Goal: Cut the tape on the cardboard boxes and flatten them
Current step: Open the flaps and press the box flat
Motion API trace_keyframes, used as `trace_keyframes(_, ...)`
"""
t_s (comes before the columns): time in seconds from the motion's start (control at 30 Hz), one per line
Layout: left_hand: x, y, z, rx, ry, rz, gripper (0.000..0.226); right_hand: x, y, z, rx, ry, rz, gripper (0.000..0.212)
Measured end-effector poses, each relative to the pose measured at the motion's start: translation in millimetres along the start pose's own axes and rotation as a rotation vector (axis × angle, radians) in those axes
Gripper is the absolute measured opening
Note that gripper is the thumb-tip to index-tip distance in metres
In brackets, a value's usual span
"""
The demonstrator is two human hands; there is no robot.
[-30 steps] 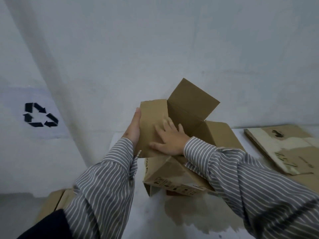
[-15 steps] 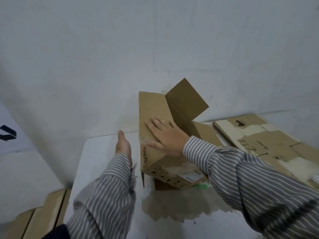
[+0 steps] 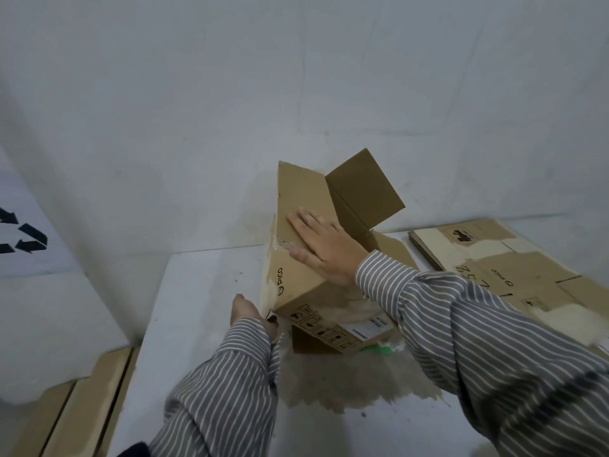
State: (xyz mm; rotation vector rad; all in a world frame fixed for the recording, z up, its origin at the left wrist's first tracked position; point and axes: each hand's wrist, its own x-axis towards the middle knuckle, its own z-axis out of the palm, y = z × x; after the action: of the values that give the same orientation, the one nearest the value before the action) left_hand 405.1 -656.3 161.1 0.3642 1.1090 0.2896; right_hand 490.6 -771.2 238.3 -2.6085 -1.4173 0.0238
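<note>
A plain grey-white wall (image 3: 296, 94) rises behind the white counter (image 3: 204, 291). Black recycling arrows (image 3: 23, 235) mark a white surface at left.

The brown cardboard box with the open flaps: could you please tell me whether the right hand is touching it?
Touching. The head view shows the right hand lying flat, fingers straight, on the brown cardboard box.

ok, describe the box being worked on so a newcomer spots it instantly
On the white table against the grey wall, left of the flattened cardboard stack, sits the cardboard box. It alone still stands, one flap raised, PICO printed on its side, the right hand flat on top.
</note>
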Motion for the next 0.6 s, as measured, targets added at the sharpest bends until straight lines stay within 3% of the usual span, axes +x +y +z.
trace_keyframes(0.13,4.7,3.0,-2.1,0.005,0.045,0.216,0.041,1.8,-2.7,0.6,0.05,0.017,-0.01,0.062)
trace_keyframes(0.2,2.4,10.0,-2.0,0.003,0.115,0.352,0.021,5.0,-4.6,0.7,0.078,0.045,-0.014,0.06)
trace_keyframes(0.27,0.3,17.0,-1.2,0.042,0.068,0.501,0.007,8.5,-8.6,-0.3,0.122,0.089,-0.018,0.057)
trace_keyframes(0.43,-17.2,31.9,-11.4,0.28,0.094,0.971,0.026,21.7,-22.5,2.3,0.301,0.163,-0.08,0.055)
trace_keyframes(0.6,-29.0,62.4,-26.8,0.568,-0.006,1.318,0.032,35.2,-33.0,18.6,0.484,0.223,-0.131,0.056)
